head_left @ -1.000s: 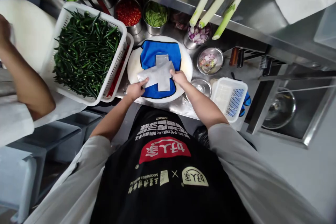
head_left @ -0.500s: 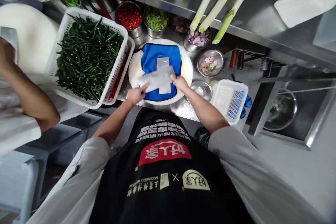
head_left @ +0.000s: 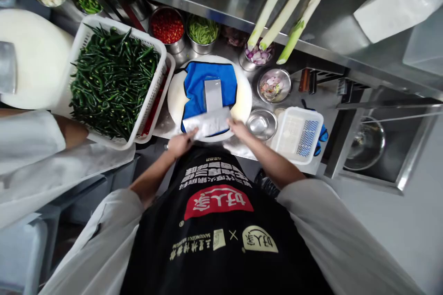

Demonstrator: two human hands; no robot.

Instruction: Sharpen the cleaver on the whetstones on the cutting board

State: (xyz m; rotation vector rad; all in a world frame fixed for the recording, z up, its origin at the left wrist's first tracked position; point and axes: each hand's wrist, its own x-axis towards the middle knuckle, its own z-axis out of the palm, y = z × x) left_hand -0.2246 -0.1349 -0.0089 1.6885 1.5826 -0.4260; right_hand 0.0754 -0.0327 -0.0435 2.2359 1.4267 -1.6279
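Observation:
A cleaver lies crosswise over the near part of a flat grey block, which looks like a whetstone. My left hand is closed around the handle end, on the left. At the blade's right end, my right hand grips the edge between bent fingers. The block rests on a blue cloth with black trim, spread over a round white chopping board. Part of the block's near end is hidden under the blade.
A white basket of green chilies stands left. Beside it are a co-worker's sleeve and another cleaver on a board. Steel bowls and a white plastic basket sit right. Leeks overhang the shelf.
The cleaver has slid toward me along the block, uncovering its far part; both hands moved with it. The co-worker's hand has left the other cleaver.

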